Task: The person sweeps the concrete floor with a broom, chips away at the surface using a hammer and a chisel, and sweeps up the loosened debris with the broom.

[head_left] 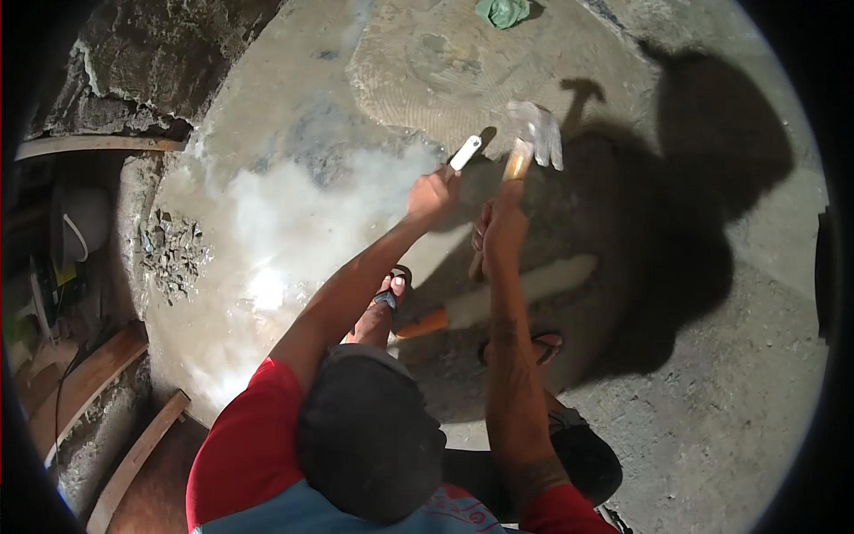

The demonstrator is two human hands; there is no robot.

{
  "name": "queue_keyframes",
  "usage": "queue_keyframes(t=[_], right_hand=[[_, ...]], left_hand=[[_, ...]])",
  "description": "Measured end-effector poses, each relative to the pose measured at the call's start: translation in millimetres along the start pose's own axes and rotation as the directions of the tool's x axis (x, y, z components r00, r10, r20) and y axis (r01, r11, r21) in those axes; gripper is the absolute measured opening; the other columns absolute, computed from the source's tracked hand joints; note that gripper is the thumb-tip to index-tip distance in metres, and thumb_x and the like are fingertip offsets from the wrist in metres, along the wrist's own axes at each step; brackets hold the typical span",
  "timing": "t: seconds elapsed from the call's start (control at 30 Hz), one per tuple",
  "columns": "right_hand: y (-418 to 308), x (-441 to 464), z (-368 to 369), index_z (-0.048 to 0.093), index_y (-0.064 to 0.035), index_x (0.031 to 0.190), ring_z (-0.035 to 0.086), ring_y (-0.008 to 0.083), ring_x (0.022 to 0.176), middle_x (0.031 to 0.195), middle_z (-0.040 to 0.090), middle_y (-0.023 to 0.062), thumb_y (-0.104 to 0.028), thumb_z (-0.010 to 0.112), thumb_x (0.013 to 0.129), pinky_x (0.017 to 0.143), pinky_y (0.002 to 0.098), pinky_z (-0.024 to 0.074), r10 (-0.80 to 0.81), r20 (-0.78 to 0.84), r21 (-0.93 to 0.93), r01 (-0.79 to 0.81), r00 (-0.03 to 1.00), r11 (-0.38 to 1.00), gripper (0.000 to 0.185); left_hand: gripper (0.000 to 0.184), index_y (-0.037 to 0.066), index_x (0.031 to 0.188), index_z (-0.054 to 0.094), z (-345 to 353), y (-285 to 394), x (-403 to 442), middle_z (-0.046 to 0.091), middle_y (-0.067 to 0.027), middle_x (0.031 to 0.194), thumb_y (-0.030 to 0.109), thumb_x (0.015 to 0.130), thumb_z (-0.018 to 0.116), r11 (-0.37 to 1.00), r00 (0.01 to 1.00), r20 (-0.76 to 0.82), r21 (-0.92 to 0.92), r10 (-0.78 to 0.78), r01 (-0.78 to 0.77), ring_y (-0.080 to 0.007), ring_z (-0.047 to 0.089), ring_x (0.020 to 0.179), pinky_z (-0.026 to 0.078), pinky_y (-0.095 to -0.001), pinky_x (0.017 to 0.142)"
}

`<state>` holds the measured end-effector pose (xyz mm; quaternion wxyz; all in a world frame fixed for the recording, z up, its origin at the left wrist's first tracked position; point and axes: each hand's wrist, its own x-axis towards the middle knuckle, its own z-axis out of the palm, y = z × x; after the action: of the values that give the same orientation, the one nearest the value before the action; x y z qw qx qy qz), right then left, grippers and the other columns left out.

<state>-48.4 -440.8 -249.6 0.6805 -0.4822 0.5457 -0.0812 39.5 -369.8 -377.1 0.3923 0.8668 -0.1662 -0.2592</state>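
My left hand [433, 196] is closed around a tool with a white handle [465, 153]; a hole shows at its tip, and its other end is hidden by the hand. My right hand [503, 230] grips the wooden handle of a hammer [519, 160], whose head is coated whitish. The hammer head is above the wet cement floor [311, 209], to the right of the white handle. Below the right hand, a long pale tool with an orange end [421, 323] lies on the floor between my sandalled feet.
A ridged patch of cement [427, 84] lies ahead, with a crumpled green plastic bag [504, 11] beyond it. Rubble [173, 254] is heaped at the left. Wooden boards [102, 143] and a grey bucket [69, 227] are near the left edge. Shadows cover the right side.
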Motion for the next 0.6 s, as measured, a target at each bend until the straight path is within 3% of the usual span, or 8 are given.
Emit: queue_keyframes(t=[0.03,0.07,0.13,0.2,0.33,0.4,0.5,0.6], right_hand=[[21.8,14.1,-3.1,0.043,-0.0123,0.058,0.035,0.0132,0.036,0.046,0.037,-0.0011,-0.074,0.039,0.091,0.038,0.0300,0.0280,0.004,0.000,-0.001,-0.004,1.000,1.000,0.070],[62.0,37.1,-8.0,0.042,-0.0132,0.058,0.034,0.0125,0.036,0.046,0.037,-0.0017,-0.074,0.038,0.091,0.037,0.0297,0.0271,-0.296,-0.030,-0.204,0.284,0.955,0.937,0.070],[72.0,43.7,-5.7,0.041,-0.0141,0.058,0.033,0.0117,0.036,0.046,0.036,-0.0022,-0.075,0.037,0.090,0.037,0.0294,0.0262,-0.579,0.006,-0.392,0.535,0.815,0.749,0.069],[30.4,21.8,5.2,0.044,-0.0099,0.055,0.039,0.0128,0.041,0.050,0.039,-0.0020,-0.061,0.044,0.096,0.041,0.0312,0.0297,0.141,-0.077,-0.240,-0.156,0.987,0.958,0.066],[10.2,4.1,4.1,0.045,-0.0082,0.055,0.039,0.0112,0.043,0.050,0.040,-0.0015,-0.063,0.044,0.096,0.042,0.0304,0.0292,0.175,-0.059,-0.068,-0.179,0.983,0.981,0.068],[25.0,0.0,2.1,0.043,-0.0094,0.054,0.038,0.0112,0.041,0.049,0.039,-0.0015,-0.068,0.044,0.093,0.040,0.0312,0.0277,-0.148,-0.091,0.020,0.151,0.985,0.988,0.070],[30.0,4.6,14.8,0.043,-0.0099,0.054,0.037,0.0096,0.040,0.049,0.039,-0.0016,-0.065,0.043,0.095,0.039,0.0289,0.0265,0.145,-0.138,-0.237,-0.175,0.980,0.956,0.069],[8.6,9.5,6.0,0.045,-0.0091,0.054,0.038,0.0108,0.040,0.050,0.042,-0.0008,-0.064,0.043,0.096,0.039,0.0303,0.0281,0.082,0.005,-0.083,-0.081,0.997,0.993,0.069]], left_hand=[[0.041,0.004,0.101,0.059,0.2,0.0,0.1,0.065,-0.0281,0.081,0.044,0.094,0.051,1.000,1.000,0.002,0.001,-0.004,0.004,-0.0504,0.062,0.082,0.049,-0.0567,0.071],[0.043,0.005,0.105,0.061,-2.9,2.8,-1.2,0.066,-0.0277,0.083,0.045,0.094,0.049,0.999,0.999,0.028,0.030,-0.022,0.021,-0.0493,0.063,0.084,0.050,-0.0560,0.074],[0.046,0.006,0.109,0.062,-6.0,5.0,-1.6,0.067,-0.0273,0.084,0.047,0.094,0.048,0.998,0.999,0.044,0.061,-0.030,0.027,-0.0481,0.064,0.086,0.051,-0.0553,0.076],[0.039,0.005,0.100,0.060,-2.1,2.6,-2.2,0.066,-0.0278,0.081,0.043,0.094,0.051,1.000,1.000,-0.030,0.023,0.009,-0.008,-0.0506,0.062,0.082,0.049,-0.0565,0.071],[0.039,0.006,0.101,0.061,-0.7,1.4,2.7,0.065,-0.0278,0.082,0.044,0.094,0.051,1.000,1.000,-0.016,0.011,0.002,-0.002,-0.0505,0.062,0.083,0.049,-0.0564,0.072],[0.040,0.007,0.104,0.061,1.0,-2.0,0.9,0.065,-0.0279,0.082,0.044,0.094,0.051,1.000,1.000,0.008,0.024,-0.019,0.019,-0.0503,0.062,0.083,0.049,-0.0564,0.072],[0.040,0.007,0.105,0.061,-2.6,1.6,-1.8,0.065,-0.0280,0.082,0.044,0.094,0.051,0.999,1.000,-0.016,0.034,0.000,0.000,-0.0500,0.062,0.083,0.049,-0.0564,0.072],[0.047,0.007,0.111,0.062,-3.5,2.9,-0.6,0.067,-0.0271,0.085,0.048,0.093,0.050,0.999,1.000,0.015,0.044,-0.017,0.017,-0.0474,0.064,0.086,0.051,-0.0547,0.077]])
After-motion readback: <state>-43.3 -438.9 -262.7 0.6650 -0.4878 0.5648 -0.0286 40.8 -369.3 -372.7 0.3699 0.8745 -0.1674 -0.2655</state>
